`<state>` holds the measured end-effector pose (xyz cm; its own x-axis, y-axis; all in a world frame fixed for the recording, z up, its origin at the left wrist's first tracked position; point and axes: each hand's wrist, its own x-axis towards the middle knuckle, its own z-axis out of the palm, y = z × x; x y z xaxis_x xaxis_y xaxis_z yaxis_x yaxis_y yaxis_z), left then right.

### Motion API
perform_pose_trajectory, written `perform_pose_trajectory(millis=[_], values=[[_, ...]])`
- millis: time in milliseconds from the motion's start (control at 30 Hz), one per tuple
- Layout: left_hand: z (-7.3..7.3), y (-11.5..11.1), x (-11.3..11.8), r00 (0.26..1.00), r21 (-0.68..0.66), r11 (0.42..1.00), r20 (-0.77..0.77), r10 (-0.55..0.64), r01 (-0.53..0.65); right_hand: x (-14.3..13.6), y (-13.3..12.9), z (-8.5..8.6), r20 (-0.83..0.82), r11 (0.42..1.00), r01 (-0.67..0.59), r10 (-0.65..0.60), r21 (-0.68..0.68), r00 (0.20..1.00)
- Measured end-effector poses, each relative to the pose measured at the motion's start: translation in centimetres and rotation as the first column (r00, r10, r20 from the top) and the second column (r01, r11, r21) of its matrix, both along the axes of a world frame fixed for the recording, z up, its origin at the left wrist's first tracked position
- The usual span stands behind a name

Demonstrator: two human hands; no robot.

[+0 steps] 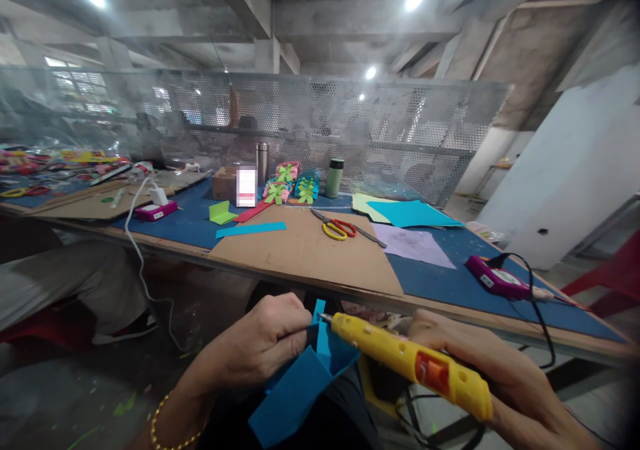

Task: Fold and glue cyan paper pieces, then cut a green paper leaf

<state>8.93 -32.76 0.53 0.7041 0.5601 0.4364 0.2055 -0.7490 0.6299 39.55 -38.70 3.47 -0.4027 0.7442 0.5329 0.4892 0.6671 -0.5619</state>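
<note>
My left hand (277,333) pinches a folded blue paper piece (295,393) just above my lap. Its flaps stand at several angles, and one narrow strip points up beside my fingers. In my right hand (480,357) is a yellow glue gun (395,347), my fingers wrapped round its body. The metal nozzle points left and meets or nearly meets the narrow blue strip; I cannot tell whether they touch. A gold bead bracelet is on my left wrist. Part of the blue piece is hidden behind my left fingers.
On the table, a cardboard sheet (305,257) bears scissors (340,227) and a blue strip (250,230). Behind are finished-looking bow pieces (306,189), a green bottle (335,178) and blue sheets (413,213). A purple box with a cord (500,280) lies right. Another person's leg (75,297) is at left.
</note>
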Motion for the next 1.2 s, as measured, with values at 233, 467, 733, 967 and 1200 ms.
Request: perform_pose_trajectory(millis=[233,467,733,967,1200], values=[[-0.3,0.0,-0.1,1.0,-0.027,0.999,-0.014,0.017,-0.018,0.0,0.3,0.2,0.02,0.989,-0.119,0.122,-0.091,0.992],[-1.0,0.3,-0.3,1.0,-0.081,0.997,0.002,-0.016,0.016,-0.8,0.6,0.6,0.004,0.967,-0.181,0.184,-0.179,0.983],[-1.2,0.5,-0.2,1.0,-0.096,0.995,0.012,-0.019,0.02,-0.8,0.6,0.2,-0.033,0.964,-0.209,0.207,-0.166,0.978],[-1.2,0.4,-0.3,1.0,-0.09,0.996,0.006,-0.017,0.017,-0.6,0.7,0.0,-0.038,0.965,-0.214,0.211,-0.15,0.977],[-1.1,0.2,-0.4,1.0,-0.113,0.993,-0.006,-0.015,0.014,-0.7,0.9,-0.1,-0.037,0.969,-0.214,0.211,-0.125,0.977]])
